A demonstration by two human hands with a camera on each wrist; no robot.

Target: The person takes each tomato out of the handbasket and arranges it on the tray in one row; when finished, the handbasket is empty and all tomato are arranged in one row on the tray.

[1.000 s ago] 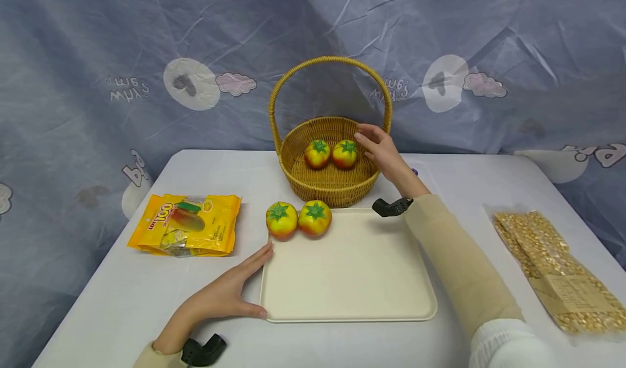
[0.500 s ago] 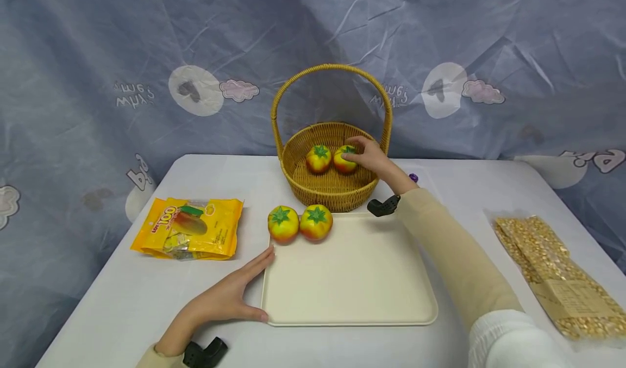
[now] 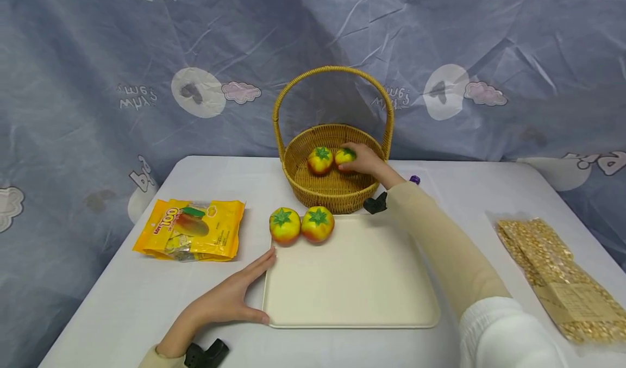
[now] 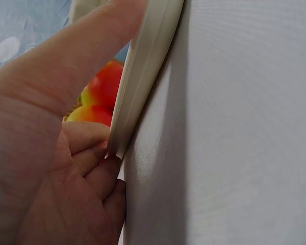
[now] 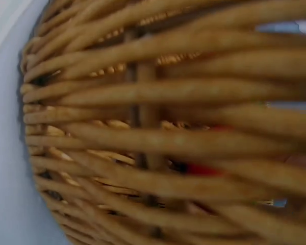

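My right hand (image 3: 362, 158) is inside the wicker basket (image 3: 337, 202), its fingers curled round the right-hand persimmon (image 3: 344, 155), which is yellow and red with green leaves on top. Another persimmon (image 3: 320, 161) sits beside it in the basket. Two more, a left persimmon (image 3: 285, 226) and a right persimmon (image 3: 318, 225), stand at the far left corner of the cream tray (image 3: 352, 281). With thumb and fingers spread, my left hand (image 3: 227, 297) rests against the tray's left edge. The left wrist view shows its fingertips at the tray rim (image 4: 143, 76). Basket weave (image 5: 143, 92) hides most of the right hand in the right wrist view.
A yellow candy bag (image 3: 191, 229) lies left of the tray. To the right lies a clear pack of golden kernels (image 3: 557, 275). A small purple item (image 3: 414, 179) is beside the right sleeve. The basket's tall handle (image 3: 332, 69) arches over its opening.
My right hand has moved left and down from the basket's right side and closed round the right-hand persimmon. The left hand stays at the tray. The head view has shifted slightly.
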